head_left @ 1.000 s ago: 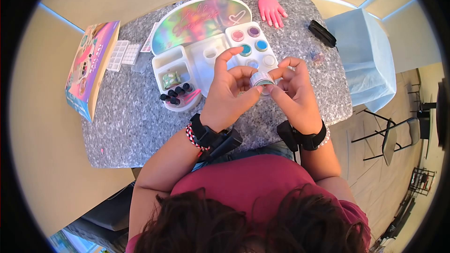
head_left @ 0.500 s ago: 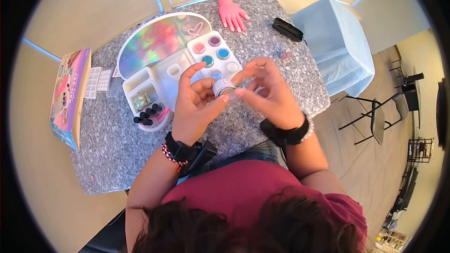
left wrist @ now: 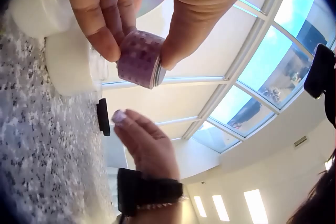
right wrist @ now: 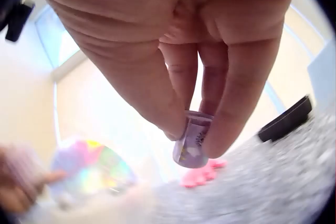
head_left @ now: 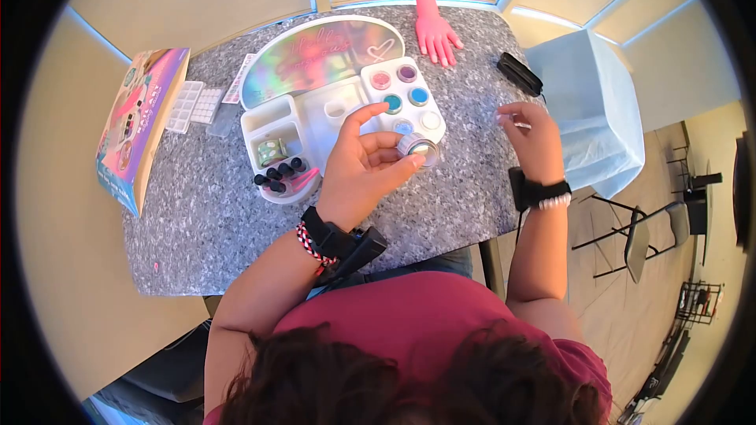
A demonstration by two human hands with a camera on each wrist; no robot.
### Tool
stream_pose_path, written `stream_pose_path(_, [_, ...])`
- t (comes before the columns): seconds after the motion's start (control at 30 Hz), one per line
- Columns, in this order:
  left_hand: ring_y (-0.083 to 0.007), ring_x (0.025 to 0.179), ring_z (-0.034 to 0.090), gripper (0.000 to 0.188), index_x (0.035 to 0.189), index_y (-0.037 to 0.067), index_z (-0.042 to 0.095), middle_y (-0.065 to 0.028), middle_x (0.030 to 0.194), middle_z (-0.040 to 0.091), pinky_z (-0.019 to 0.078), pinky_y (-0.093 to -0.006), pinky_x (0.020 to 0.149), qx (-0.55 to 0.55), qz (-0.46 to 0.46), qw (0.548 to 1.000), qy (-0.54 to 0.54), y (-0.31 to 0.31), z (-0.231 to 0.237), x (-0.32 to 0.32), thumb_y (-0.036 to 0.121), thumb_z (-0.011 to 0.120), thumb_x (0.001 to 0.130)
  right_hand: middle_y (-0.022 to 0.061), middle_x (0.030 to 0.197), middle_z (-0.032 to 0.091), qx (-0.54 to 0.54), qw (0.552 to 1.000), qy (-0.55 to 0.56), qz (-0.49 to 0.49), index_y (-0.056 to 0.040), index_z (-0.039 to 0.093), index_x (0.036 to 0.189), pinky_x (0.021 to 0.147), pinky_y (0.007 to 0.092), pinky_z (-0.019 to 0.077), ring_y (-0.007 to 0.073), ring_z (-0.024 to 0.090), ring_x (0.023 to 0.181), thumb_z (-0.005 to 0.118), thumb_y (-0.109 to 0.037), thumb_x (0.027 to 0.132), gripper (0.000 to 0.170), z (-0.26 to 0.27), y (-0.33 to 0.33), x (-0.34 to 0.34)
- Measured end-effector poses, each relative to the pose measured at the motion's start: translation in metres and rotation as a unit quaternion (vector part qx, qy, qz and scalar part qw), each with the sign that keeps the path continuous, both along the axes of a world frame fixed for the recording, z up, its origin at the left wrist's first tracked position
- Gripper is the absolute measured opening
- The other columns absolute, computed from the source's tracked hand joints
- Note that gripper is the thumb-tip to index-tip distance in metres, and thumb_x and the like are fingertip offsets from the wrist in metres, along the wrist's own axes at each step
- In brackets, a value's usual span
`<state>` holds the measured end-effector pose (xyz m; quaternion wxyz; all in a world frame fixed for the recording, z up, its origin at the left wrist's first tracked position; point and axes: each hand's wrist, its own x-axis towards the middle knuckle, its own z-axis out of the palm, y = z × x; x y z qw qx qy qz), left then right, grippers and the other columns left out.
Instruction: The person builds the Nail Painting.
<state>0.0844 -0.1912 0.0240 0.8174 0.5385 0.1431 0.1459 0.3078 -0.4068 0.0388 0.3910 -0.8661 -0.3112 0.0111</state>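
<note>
My left hand (head_left: 364,167) holds a small round jar (head_left: 417,149) between thumb and fingers, in front of the white nail-art tray (head_left: 313,127). In the left wrist view the jar's side (left wrist: 140,57) carries a purple checked pattern. Off to the right, over the table's right edge in the head view, is my right hand (head_left: 535,140). Its thumb and finger pinch a small, curled, see-through piece (right wrist: 193,142) with a purple and white print; its exact kind I cannot tell. The hands are well apart.
Several glitter pots, including a blue one (head_left: 419,97), fill the tray's right side. Black-capped bottles (head_left: 276,181) stand at its left front. Behind lie a pink model hand (head_left: 437,35) and a black case (head_left: 520,73). A nail-art box (head_left: 142,126) stands at the left.
My right hand has come away from the jar and moved right, carrying the small piece. The left hand still holds the jar near the tray. The head view has shifted.
</note>
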Motion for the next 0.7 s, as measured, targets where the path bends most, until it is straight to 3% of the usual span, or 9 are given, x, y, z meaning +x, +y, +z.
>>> stream_pose_path(0.07, [-0.0218, 0.111, 0.075, 0.084, 0.160, 0.005, 0.033, -0.0188, 0.123, 0.075, 0.0622, -0.0345, 0.094, 0.013, 0.014, 1.000, 0.005, -0.001, -0.002, 0.001, 0.002, 0.085, 0.093, 0.0081, 0.114, 0.078, 0.139, 0.981, 0.124, 0.050, 0.0008, 0.077, 0.115, 0.087, 0.0288, 0.0607, 0.0152, 0.074, 0.107, 0.074, -0.003, 0.102, 0.014, 0.022, 0.015, -0.044])
stream_pose_path(0.13, [-0.0216, 0.109, 0.076, 0.084, 0.159, 0.005, 0.034, -0.0182, 0.122, 0.075, 0.0624, -0.0335, 0.093, 0.026, 0.025, 0.999, 0.014, -0.002, -0.004, 0.000, 0.003, 0.086, 0.093, 0.0118, 0.123, 0.075, 0.244, 0.941, 0.198, 0.128, 0.0021, 0.073, 0.124, 0.090, 0.0284, 0.0621, 0.0182, 0.074, 0.114, 0.076, 0.005, 0.098, 0.026, 0.038, 0.022, -0.084])
stream_pose_path(0.23, [-0.0204, 0.107, 0.077, 0.086, 0.159, 0.005, 0.036, -0.0170, 0.120, 0.077, 0.0621, -0.0324, 0.093, 0.034, 0.031, 0.999, 0.009, -0.001, -0.003, -0.001, 0.005, 0.088, 0.092, 0.0120, 0.126, 0.073, 0.265, 0.918, 0.236, 0.175, 0.0024, 0.075, 0.120, 0.094, 0.0295, 0.0648, 0.0196, 0.074, 0.115, 0.077, 0.010, 0.094, 0.027, 0.040, 0.029, -0.109])
stream_pose_path(0.43, [-0.0176, 0.104, 0.076, 0.081, 0.159, 0.005, 0.042, -0.0169, 0.120, 0.078, 0.0618, -0.0318, 0.092, 0.057, 0.049, 0.997, 0.004, 0.000, -0.007, -0.001, 0.007, 0.088, 0.092, 0.0127, 0.122, 0.074, 0.193, 0.960, 0.142, 0.146, -0.0005, 0.078, 0.112, 0.091, 0.0303, 0.0686, 0.0210, 0.076, 0.113, 0.080, 0.010, 0.091, 0.024, 0.032, 0.042, -0.114])
stream_pose_path(0.5, [-0.0155, 0.111, 0.074, 0.076, 0.162, 0.006, 0.041, -0.0170, 0.126, 0.077, 0.0603, -0.0294, 0.093, 0.085, 0.027, 0.996, 0.025, 0.001, -0.001, -0.003, 0.000, 0.081, 0.097, 0.0125, 0.117, 0.075, 0.178, 0.970, -0.009, 0.167, -0.0028, 0.079, 0.111, 0.083, 0.0307, 0.0689, 0.0211, 0.078, 0.105, 0.082, 0.010, 0.089, 0.026, 0.029, 0.046, -0.114])
stream_pose_path(0.7, [-0.0138, 0.106, 0.074, 0.076, 0.161, 0.006, 0.043, -0.0158, 0.121, 0.079, 0.0600, -0.0282, 0.089, 0.084, 0.029, 0.996, 0.030, 0.007, -0.004, -0.002, 0.002, 0.083, 0.096, 0.0105, 0.112, 0.075, 0.110, 0.964, -0.157, 0.186, -0.0065, 0.077, 0.108, 0.081, 0.0385, 0.0629, 0.0287, 0.076, 0.098, 0.085, 0.004, 0.085, 0.026, 0.024, 0.049, -0.115])
